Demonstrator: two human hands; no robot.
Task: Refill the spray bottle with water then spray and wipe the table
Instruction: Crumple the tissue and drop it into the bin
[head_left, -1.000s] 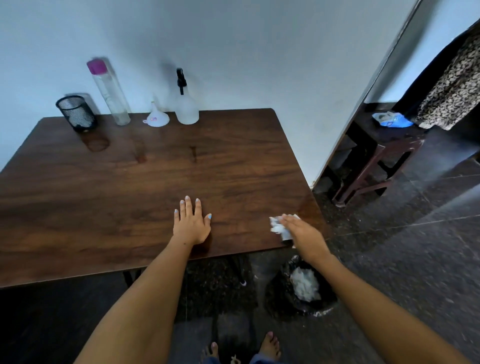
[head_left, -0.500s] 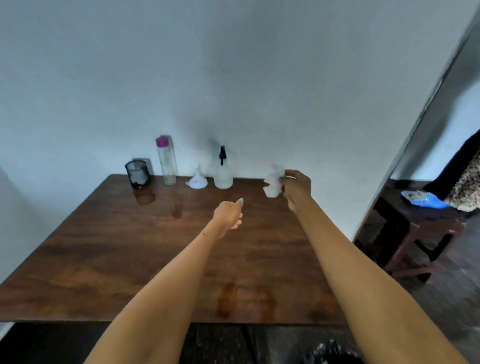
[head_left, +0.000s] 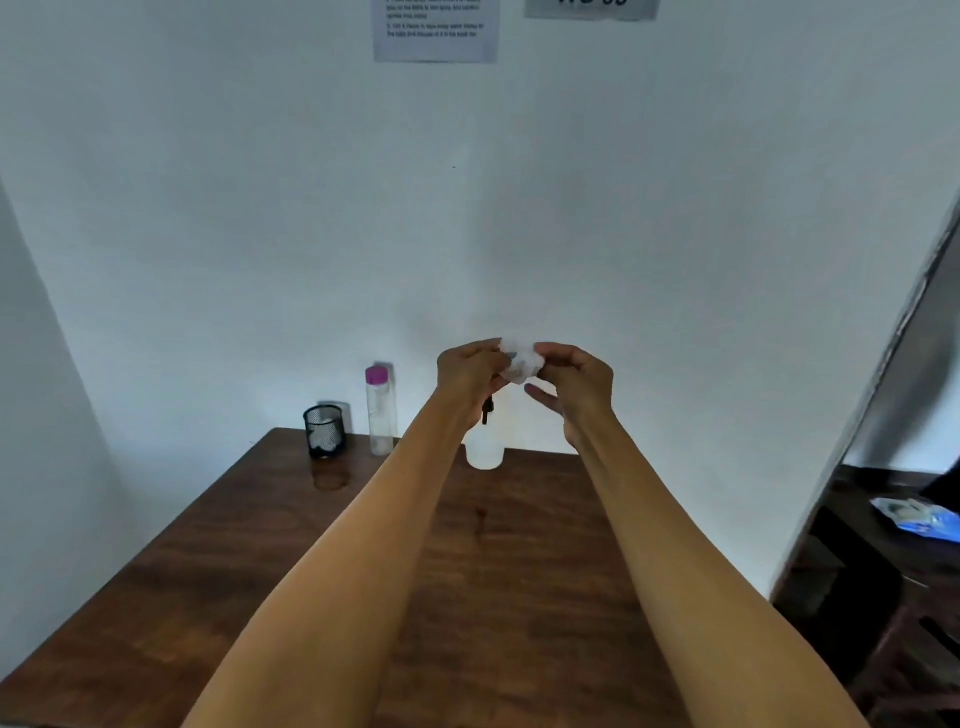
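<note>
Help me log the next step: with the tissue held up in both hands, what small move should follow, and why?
Probably lower the crumpled tissue to the table and wipe. Both the left hand and right hand pinch it in the air above the spray bottle, touching no surface.

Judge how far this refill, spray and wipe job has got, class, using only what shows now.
Looks done: the spray bottle stands capped at the back of the table.
In hand: both hands, left and right, hold a crumpled tissue in the air.
Left: probably wiping or binning the tissue; I cannot tell which.
</note>
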